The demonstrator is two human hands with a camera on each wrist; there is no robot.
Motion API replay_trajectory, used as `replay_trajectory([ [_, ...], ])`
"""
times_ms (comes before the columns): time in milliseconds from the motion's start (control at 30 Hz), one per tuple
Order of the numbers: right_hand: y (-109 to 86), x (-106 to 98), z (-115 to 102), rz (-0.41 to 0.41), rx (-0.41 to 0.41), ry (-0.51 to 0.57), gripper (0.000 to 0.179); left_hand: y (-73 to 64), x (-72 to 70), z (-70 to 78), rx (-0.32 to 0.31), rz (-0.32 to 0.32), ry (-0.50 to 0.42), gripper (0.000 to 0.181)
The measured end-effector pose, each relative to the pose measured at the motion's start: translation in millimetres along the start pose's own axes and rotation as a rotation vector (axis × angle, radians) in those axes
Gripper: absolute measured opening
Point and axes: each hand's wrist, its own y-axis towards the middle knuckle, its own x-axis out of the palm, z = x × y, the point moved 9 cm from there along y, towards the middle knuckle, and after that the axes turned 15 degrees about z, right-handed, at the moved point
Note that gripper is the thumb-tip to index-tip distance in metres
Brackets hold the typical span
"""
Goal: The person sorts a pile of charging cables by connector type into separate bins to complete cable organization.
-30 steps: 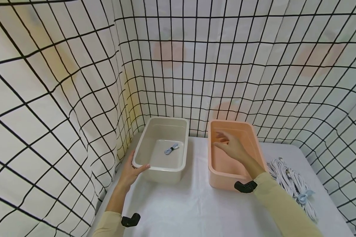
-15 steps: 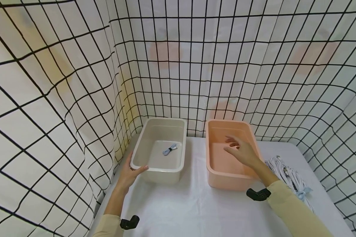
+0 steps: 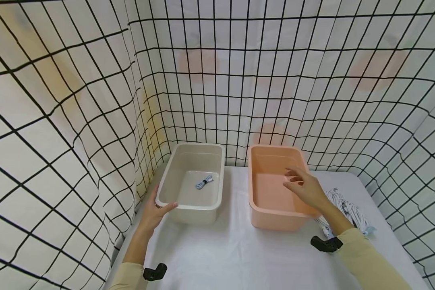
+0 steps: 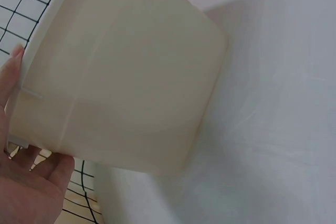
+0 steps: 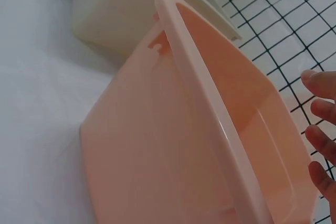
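At the near-left corner of a cream plastic bin [image 3: 193,215], my left hand [image 3: 154,213] grips the rim, thumb over the top and fingers outside; the left wrist view shows the fingers [image 4: 55,169] beneath the rim's edge. Inside that bin lies a small bundled pale blue cable [image 3: 204,182] with a dark tie. My right hand [image 3: 306,189] hovers above the right side of a peach plastic bin [image 3: 272,219], fingers loosely bent and holding nothing. In the right wrist view its fingertips [image 5: 321,111] stand beyond the peach bin's rim.
Bundles of white cable [image 3: 351,211], one with a light blue tie, lie on the white-covered table [image 3: 217,257] right of the peach bin, partly hidden by my right arm. Black netting [image 3: 239,100] over pale printed cloth encloses the back and both sides.
My right hand has drawn back to the right across the peach bin, its forearm now overlapping the white cables. The left hand keeps its grip on the cream bin. The head view has shifted slightly.
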Motion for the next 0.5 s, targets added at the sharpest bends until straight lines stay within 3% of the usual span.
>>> replay_trajectory([
  [367, -18.3, -31.9, 9.2, 0.047, 0.008, -0.049, 0.057, -3.9, 0.0, 2.7, -0.003, -0.005, 0.012, 0.107],
  [500, -27.3, -45.0, 13.3, 0.064, 0.006, -0.079, 0.058, 2.7, 0.2, -5.4, -0.009, -0.002, -0.002, 0.107],
])
